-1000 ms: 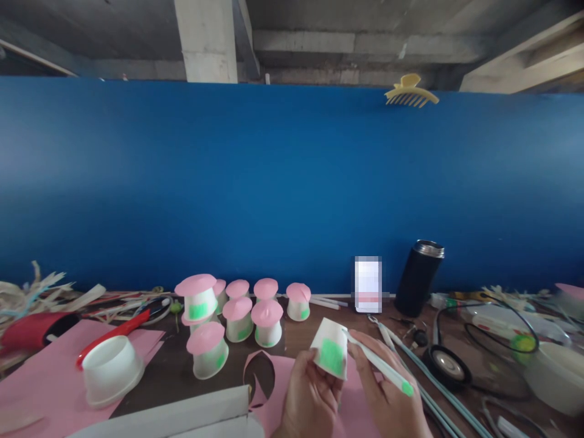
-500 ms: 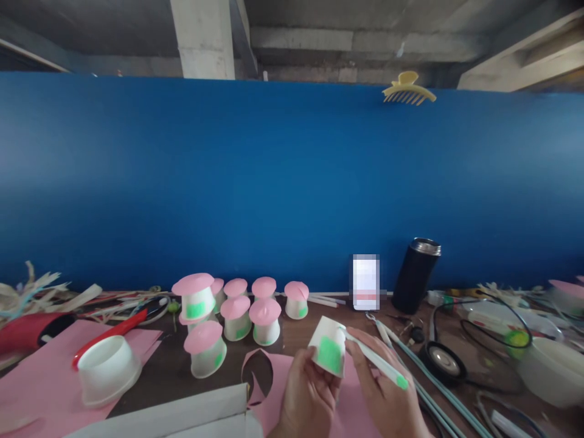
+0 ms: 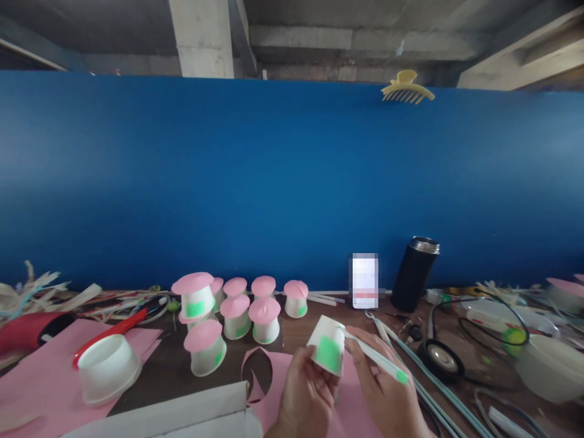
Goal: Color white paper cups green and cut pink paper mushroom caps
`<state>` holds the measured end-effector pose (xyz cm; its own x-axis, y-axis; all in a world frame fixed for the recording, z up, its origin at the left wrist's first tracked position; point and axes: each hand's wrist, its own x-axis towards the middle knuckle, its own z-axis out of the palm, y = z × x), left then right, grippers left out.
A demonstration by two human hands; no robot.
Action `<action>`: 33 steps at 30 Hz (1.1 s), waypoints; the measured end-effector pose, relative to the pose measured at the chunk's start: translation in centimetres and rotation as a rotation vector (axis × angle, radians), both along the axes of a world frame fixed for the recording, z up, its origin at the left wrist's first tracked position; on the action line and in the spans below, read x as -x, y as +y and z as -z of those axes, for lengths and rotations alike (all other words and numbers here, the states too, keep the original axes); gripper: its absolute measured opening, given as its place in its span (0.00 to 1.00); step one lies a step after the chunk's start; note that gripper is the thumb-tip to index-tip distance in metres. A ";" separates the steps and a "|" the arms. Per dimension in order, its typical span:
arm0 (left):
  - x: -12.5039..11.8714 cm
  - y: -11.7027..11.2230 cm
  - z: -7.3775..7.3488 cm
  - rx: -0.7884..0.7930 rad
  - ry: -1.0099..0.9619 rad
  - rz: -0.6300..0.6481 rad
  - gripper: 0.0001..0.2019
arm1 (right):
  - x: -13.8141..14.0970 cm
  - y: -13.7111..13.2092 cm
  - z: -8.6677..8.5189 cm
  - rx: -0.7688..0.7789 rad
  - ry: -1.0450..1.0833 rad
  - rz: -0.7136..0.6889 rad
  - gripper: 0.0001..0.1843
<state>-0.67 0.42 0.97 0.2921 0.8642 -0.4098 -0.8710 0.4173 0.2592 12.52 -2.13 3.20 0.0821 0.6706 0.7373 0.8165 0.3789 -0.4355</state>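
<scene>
Tilted in my left hand is a white paper cup with a bright green painted patch on its side; my fingers are wrapped round its lower part. My right hand grips a white marker with a green end, and the marker's tip meets the cup's right edge near the top. Beneath both hands lies pink paper. To the left stand several upturned cups topped with pink paper discs, such as this front cup, each showing some green on its side.
A white tub and red-handled scissors rest on pink sheets at left. A white box lies in front. On the right are a phone, a black flask, a stethoscope and another tub. A blue partition stands behind.
The view has shifted very slightly. Both hands, the cup and the marker keep almost the same positions.
</scene>
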 end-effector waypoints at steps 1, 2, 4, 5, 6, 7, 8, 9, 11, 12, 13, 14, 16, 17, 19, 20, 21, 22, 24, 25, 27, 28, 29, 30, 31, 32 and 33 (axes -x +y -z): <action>0.0 0.0 0.1 0.002 -0.003 0.001 0.05 | 0.0 0.0 0.0 0.000 -0.001 -0.001 0.12; 0.0 0.1 0.1 0.004 -0.006 0.001 0.05 | 0.1 0.0 0.0 -0.002 -0.001 -0.001 0.12; 0.0 0.1 0.3 0.006 -0.012 0.002 0.05 | 0.1 -0.1 0.0 -0.010 -0.006 -0.002 0.12; 0.0 0.2 0.3 0.006 -0.014 0.000 0.05 | 0.1 -0.1 0.0 -0.014 -0.008 -0.003 0.12; 0.0 0.2 0.3 0.006 -0.014 0.000 0.05 | 0.1 -0.1 0.0 -0.017 -0.008 -0.002 0.12; 0.0 0.2 0.3 0.006 -0.014 0.001 0.05 | 0.1 -0.1 0.0 -0.017 -0.009 -0.001 0.12; 0.0 0.2 0.2 0.007 -0.013 0.004 0.05 | 0.1 -0.1 0.0 -0.017 -0.011 0.000 0.12; 0.0 0.1 0.2 0.009 -0.011 0.009 0.05 | 0.1 -0.1 0.0 -0.016 -0.017 0.002 0.12; 0.1 0.1 0.0 0.016 -0.006 0.022 0.05 | 0.1 -0.1 -0.1 -0.018 -0.028 0.005 0.12; 0.1 0.0 -0.1 0.016 -0.005 0.025 0.05 | 0.1 -0.1 -0.1 -0.019 -0.033 0.004 0.12; 0.1 0.0 -0.1 0.013 -0.004 0.026 0.05 | 0.1 -0.1 -0.1 -0.024 -0.036 0.005 0.12; 0.1 0.0 -0.2 0.009 -0.004 0.023 0.05 | 0.1 -0.1 -0.1 -0.027 -0.037 0.005 0.12; 0.1 0.0 -0.2 -0.003 -0.005 0.014 0.05 | 0.1 -0.1 -0.2 -0.029 -0.042 0.003 0.12; 0.1 0.0 -0.2 -0.007 -0.006 0.011 0.05 | 0.1 -0.1 -0.2 -0.030 -0.045 0.003 0.12; 0.1 0.0 -0.2 -0.009 -0.007 0.009 0.05 | 0.1 -0.2 -0.1 -0.030 -0.053 0.003 0.12; 0.1 0.0 -0.2 -0.010 -0.009 0.010 0.05 | 0.1 -0.2 -0.1 -0.031 -0.059 0.005 0.12; 0.1 0.0 -0.2 -0.011 -0.012 0.013 0.05 | 0.1 -0.2 -0.1 -0.033 -0.065 0.008 0.12; 0.1 0.0 -0.2 -0.012 -0.014 0.015 0.05 | 0.1 -0.2 0.0 -0.036 -0.073 0.010 0.12; 0.1 0.0 -0.1 -0.016 -0.021 0.020 0.06 | 0.2 -0.2 0.0 -0.044 -0.090 0.012 0.12; 0.1 0.1 0.0 -0.016 -0.022 0.020 0.06 | 0.2 -0.2 0.1 -0.049 -0.098 0.011 0.12; 0.1 0.1 0.1 -0.012 -0.022 0.019 0.06 | 0.1 -0.2 0.1 -0.059 -0.103 0.011 0.11; 0.1 0.1 0.2 -0.012 -0.021 0.022 0.06 | 0.1 -0.2 0.1 -0.061 -0.102 0.011 0.11; 0.1 0.1 0.2 -0.012 -0.021 0.025 0.06 | 0.1 -0.2 0.1 -0.060 -0.100 0.012 0.10; 0.1 0.1 0.2 -0.012 -0.020 0.027 0.06 | 0.1 -0.2 0.1 -0.057 -0.098 0.013 0.10; 0.1 0.1 0.2 -0.013 -0.021 0.028 0.06 | 0.1 -0.2 0.1 -0.054 -0.097 0.012 0.10; 0.1 0.1 0.1 -0.013 -0.022 0.027 0.06 | 0.1 -0.2 0.1 -0.051 -0.098 0.010 0.10; 0.1 0.0 0.0 -0.012 -0.024 0.024 0.06 | 0.1 -0.2 0.1 -0.047 -0.099 0.006 0.11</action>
<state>-0.74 0.46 0.93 0.3228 0.8614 -0.3923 -0.8666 0.4356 0.2434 12.42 -2.29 3.10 0.0115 0.6346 0.7727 0.8569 0.3920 -0.3347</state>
